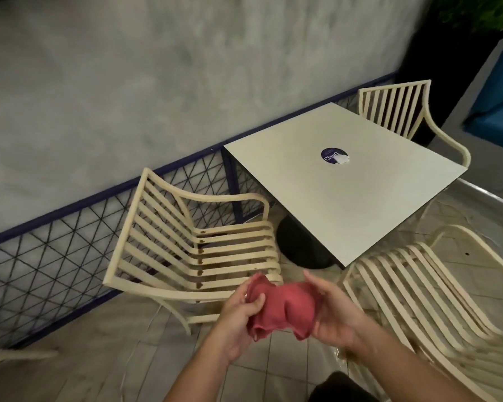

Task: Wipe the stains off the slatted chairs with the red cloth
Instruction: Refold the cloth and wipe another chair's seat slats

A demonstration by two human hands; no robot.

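Presently facing square table, ringed by three slatted chairs: left chair turned seat-open toward viewer, near right chair alongside, far chair tucked behind. Holding red cloth mid-air in front of left chair seat, clear of slats. Pinching bunched edge with left hand, cupping other end with right hand; likely refolding into clean wiping pad. Noted brown stains in row along seat bend: probable first target.
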